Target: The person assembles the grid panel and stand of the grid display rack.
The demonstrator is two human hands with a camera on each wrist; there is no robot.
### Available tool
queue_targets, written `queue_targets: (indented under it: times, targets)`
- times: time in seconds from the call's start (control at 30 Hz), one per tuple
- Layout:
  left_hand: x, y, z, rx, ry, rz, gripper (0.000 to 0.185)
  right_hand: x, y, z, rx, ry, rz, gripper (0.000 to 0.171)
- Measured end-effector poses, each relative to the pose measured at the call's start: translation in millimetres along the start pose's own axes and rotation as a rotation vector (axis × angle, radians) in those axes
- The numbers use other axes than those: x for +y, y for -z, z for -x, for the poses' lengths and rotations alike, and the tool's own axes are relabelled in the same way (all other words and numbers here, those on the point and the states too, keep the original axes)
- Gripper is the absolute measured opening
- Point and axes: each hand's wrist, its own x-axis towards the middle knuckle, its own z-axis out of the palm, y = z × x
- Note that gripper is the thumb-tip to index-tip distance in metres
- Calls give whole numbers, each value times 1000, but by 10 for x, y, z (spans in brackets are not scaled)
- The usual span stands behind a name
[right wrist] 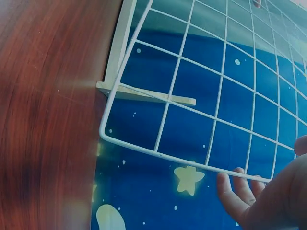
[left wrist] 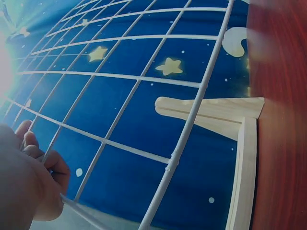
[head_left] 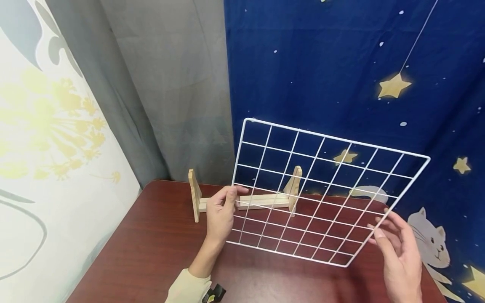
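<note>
I see a white wire grid panel (head_left: 322, 193) held tilted in the air across the middle of the head view, above a dark red-brown table (head_left: 151, 252). My left hand (head_left: 221, 216) sits just left of centre, its fingers and thumb curled round the panel's left edge wire, pinching it. My right hand (head_left: 399, 252) is at the lower right of the frame, fingers spread and nearly straight, fingertips against the panel's right edge; in the right wrist view the fingers (right wrist: 235, 191) lie just under the edge wire without closing on it. Behind the panel, at centre frame, a pale wooden stand (head_left: 242, 200) with two upright end pieces rests on the table. A dark blue curtain with yellow stars (head_left: 341, 63) fills the upper right; a grey curtain (head_left: 170, 84) hangs at upper centre.
</note>
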Motion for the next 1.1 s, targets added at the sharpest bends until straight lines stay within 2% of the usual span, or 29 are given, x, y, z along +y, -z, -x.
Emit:
queue_targets:
  times: [0.17, 0.37, 0.53, 0.7, 0.97, 1.1]
  targets:
    - [24, 56, 44, 30, -89, 22, 34, 45, -54, -31, -23, 123, -71, 54]
    - [50, 90, 67, 15, -143, 69, 40, 45, -84, -26, -14, 144, -21, 58]
    - [40, 106, 54, -25, -141, 163, 44, 28, -117, -29, -23, 153, 51, 58]
    - [40, 119, 36, -84, -149, 249, 49, 45, -147, -32, -46, 175, 69, 58]
    - [58, 139, 32, -92, -166, 276, 50, 61, -178, -19, -35, 184, 96, 59]
    - [61, 137, 38, -82, -167, 283, 51, 71, -201, -19, 4, 236, 192, 64]
